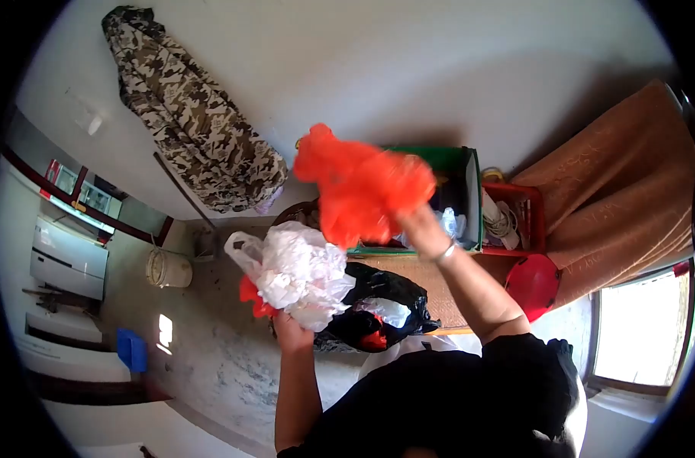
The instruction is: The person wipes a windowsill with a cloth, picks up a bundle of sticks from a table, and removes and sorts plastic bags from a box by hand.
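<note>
A bundle of crumpled white plastic bags point(305, 271) is gripped from below in my left hand point(294, 331), with a bit of red plastic point(254, 298) poking out at its left side. My right hand point(420, 227) is raised and closed on a red plastic bag point(355, 183), which is blurred by motion; most of those fingers are hidden behind the bag. Below and between my arms lies an open black plastic bag point(408, 294) with white and red plastic inside. Behind the red bag stands a green box point(473, 198), partly covered by it.
Right of the green box is a red crate point(536, 206) holding a coiled cable. A round red object point(534, 286) sits near my right forearm. A brown cloth point(614, 175) drapes at the right. Camouflage fabric point(195, 114) hangs on the wall; a white bucket point(169, 269) stands on the floor.
</note>
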Demonstrator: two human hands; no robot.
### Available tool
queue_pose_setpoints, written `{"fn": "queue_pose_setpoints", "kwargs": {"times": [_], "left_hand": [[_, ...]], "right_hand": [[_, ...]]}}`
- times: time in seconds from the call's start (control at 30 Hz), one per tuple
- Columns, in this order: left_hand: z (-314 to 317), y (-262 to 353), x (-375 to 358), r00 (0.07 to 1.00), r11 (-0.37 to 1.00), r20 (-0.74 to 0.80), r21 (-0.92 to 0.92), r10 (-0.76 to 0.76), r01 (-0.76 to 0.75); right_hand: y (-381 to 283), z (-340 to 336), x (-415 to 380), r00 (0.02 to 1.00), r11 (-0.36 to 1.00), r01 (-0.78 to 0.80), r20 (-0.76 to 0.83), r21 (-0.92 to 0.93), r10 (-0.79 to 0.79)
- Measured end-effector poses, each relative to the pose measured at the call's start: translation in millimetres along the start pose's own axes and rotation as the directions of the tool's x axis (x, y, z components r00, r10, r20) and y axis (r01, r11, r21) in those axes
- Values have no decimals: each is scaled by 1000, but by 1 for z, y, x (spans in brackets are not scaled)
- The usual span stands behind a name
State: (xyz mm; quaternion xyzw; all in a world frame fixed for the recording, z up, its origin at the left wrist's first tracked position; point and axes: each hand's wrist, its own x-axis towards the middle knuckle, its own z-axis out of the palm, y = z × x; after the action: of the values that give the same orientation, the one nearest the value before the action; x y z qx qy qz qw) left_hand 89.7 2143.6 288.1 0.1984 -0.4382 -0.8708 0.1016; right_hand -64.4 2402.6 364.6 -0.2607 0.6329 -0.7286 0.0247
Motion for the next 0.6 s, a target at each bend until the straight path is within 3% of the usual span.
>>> {"fn": "queue_pose_setpoints", "kwargs": {"times": [0.03,0.1,0.13,0.17,0.2,0.27,0.33,0.47,0.5,0.53,0.6], "left_hand": [[5,1,-3,1000,1000,-9,2,12,-12],[34,-1,-9,997,996,-34,61,69,-67],[72,13,-25,987,986,24,46,161,-162],[73,13,-28,950,975,228,24,211,-222],[78,13,-33,955,978,223,27,195,-206],[80,16,-37,959,981,221,31,179,-190],[76,18,-40,924,962,357,-269,136,-38],[65,6,-35,911,947,378,-319,163,-37],[62,2,-31,943,987,309,-136,127,-88],[59,0,-29,968,991,230,55,102,-118],[55,5,-30,970,993,225,47,93,-106]], "right_hand": [[-18,18,-7,986,976,95,154,-195,-65],[-26,56,-16,899,797,424,303,-430,-315],[-26,70,-25,880,733,452,389,-508,-273],[-24,82,-33,857,657,483,466,-578,-219],[-16,92,-41,858,590,485,483,-646,-176],[-11,101,-51,865,560,477,473,-677,-166],[-12,102,-54,873,514,473,459,-715,-165],[-11,101,-56,866,520,474,483,-711,-129],[-11,101,-56,862,520,480,488,-707,-133],[-10,100,-56,848,604,457,524,-653,-74],[-8,92,-53,795,693,447,606,-566,-18]]}}
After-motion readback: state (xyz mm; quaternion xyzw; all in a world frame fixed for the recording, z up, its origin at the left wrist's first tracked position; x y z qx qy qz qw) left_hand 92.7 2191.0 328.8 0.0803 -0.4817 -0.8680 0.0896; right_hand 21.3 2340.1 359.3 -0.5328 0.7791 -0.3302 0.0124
